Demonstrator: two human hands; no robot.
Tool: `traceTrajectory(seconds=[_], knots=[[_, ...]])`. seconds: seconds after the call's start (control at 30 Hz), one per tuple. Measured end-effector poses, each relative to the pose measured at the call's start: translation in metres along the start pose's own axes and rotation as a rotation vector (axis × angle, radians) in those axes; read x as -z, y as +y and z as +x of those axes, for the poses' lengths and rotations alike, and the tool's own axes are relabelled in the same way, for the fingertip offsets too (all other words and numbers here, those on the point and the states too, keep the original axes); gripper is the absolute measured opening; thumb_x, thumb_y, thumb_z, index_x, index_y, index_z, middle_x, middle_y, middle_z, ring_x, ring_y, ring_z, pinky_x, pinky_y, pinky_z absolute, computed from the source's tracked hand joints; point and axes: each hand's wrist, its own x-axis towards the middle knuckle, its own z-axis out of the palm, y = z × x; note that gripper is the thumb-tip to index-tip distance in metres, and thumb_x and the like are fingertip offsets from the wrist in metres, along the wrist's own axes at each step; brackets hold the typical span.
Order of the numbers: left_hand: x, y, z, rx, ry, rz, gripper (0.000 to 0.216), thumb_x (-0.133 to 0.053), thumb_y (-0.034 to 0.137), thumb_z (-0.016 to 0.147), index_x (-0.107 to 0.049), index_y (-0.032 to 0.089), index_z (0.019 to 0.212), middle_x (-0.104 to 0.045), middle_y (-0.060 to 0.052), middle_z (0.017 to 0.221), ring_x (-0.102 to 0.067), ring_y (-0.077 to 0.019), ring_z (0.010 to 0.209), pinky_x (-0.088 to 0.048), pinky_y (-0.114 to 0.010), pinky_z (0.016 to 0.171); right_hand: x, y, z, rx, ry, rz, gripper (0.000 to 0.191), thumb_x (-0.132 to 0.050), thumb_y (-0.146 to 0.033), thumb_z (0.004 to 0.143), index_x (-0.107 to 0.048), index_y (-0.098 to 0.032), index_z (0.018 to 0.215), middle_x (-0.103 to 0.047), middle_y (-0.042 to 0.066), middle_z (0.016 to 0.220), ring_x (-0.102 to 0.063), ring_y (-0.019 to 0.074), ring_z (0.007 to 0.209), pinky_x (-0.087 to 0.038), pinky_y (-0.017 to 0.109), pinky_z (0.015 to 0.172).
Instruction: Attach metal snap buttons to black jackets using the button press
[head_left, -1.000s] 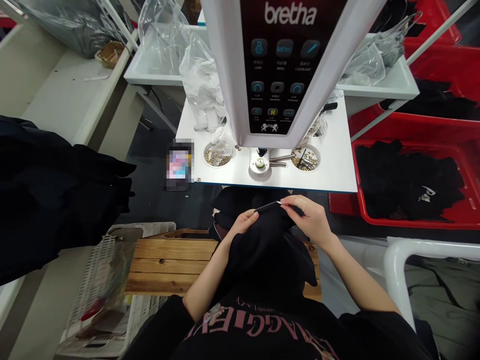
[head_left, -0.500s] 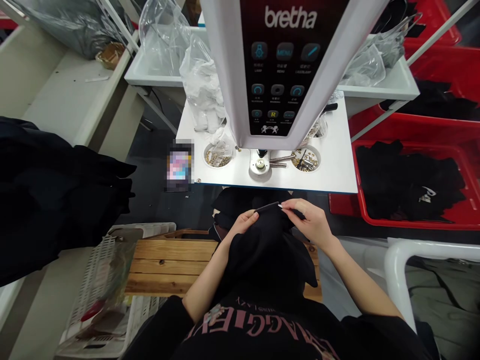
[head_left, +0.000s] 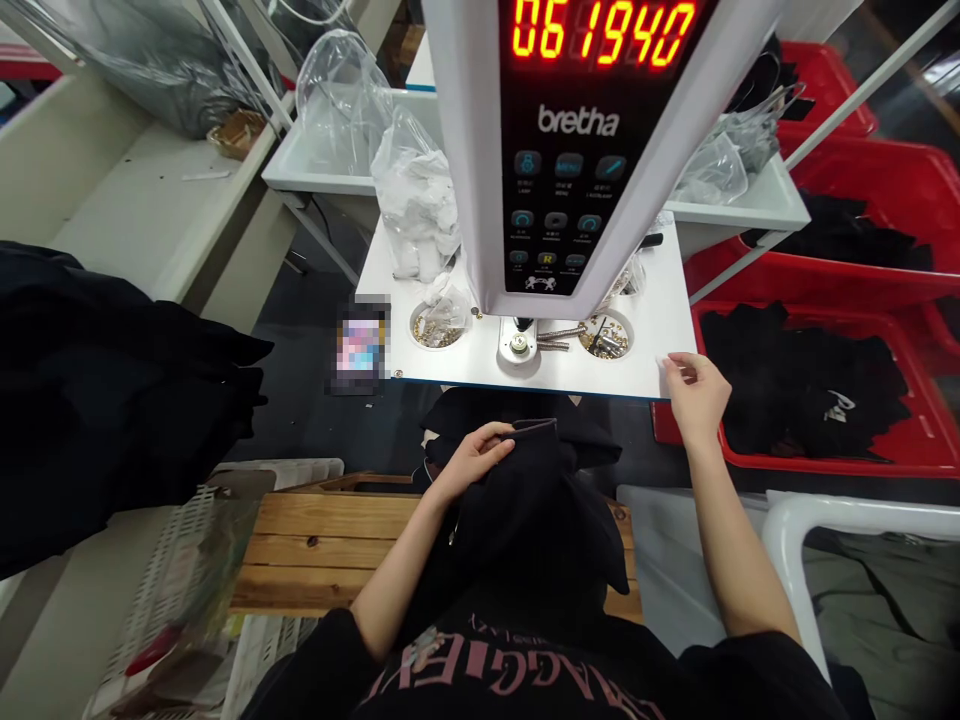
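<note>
My left hand (head_left: 480,455) pinches the folded edge of a black garment (head_left: 536,500) that lies across my lap. Off to the right, my right hand (head_left: 697,390) is closed at the fingertips on a small white piece (head_left: 661,364), perhaps a sticker or scrap, over the right front corner of the white worktable (head_left: 472,365). Above the table stands the button-press machine (head_left: 551,160), labelled bretha, its red display lit. The round metal die (head_left: 519,345) sits under its head, apart from both hands.
Two round wells of small metal fasteners, the left one (head_left: 437,328) and the right one (head_left: 604,336), are set into the table. Red bins (head_left: 825,462) with black cloth stand at right, a white rail (head_left: 784,530) nearer. Dark garments (head_left: 112,390) hang at left beside a wooden bench (head_left: 322,540).
My right hand has left the garment's edge and moved right to the table corner with the small white piece. My left hand keeps the garment. The machine's red display has come into view.
</note>
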Motion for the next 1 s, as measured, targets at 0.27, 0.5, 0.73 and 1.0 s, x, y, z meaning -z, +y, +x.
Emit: traceTrajectory(seconds=[0.27,0.5,0.73,1.0], knots=[[0.014,0.054,-0.018,-0.015,-0.164,0.258,0.023,-0.049,0.041,0.09,-0.054,0.021,0.1,-0.059,-0.002,0.089,-0.057,-0.0155,0.081,-0.046,-0.027,0.074,-0.002,-0.066,-0.051,0.398,-0.224,0.259,0.041,-0.033,-0.035,0.093,-0.045,-0.02,0.13,-0.053,0.013,0.126,-0.049,0.0254,0.118,-0.038,0.046,0.1],[0.028,0.082,0.0,-0.091,-0.03,0.167,0.022,-0.052,0.038,0.088,-0.051,0.02,0.098,-0.054,-0.001,0.084,-0.053,-0.0131,0.073,-0.044,-0.023,0.066,-0.034,-0.117,-0.078,0.453,-0.784,0.486,0.024,-0.043,-0.038,0.091,-0.055,-0.024,0.107,-0.064,0.006,0.105,-0.058,0.0221,0.102,-0.043,0.041,0.095],[0.022,0.096,0.033,-0.273,0.271,0.658,0.027,-0.039,0.018,0.091,-0.05,0.019,0.116,-0.055,-0.007,0.117,-0.05,-0.0204,0.113,-0.036,-0.035,0.1,-0.043,-0.141,-0.058,0.198,-0.53,0.473,0.022,-0.049,-0.041,0.088,-0.057,-0.021,0.094,-0.064,0.005,0.091,-0.06,0.0204,0.087,-0.048,0.034,0.079],[0.013,0.09,0.055,-0.357,0.322,0.642,0.018,-0.055,0.035,0.087,-0.061,0.019,0.089,-0.057,-0.004,0.087,-0.057,-0.0182,0.086,-0.045,-0.029,0.08,-0.052,-0.15,-0.052,0.111,-0.52,0.468,0.024,-0.053,-0.043,0.084,-0.058,-0.021,0.094,-0.066,0.006,0.091,-0.062,0.0213,0.088,-0.049,0.039,0.083]])
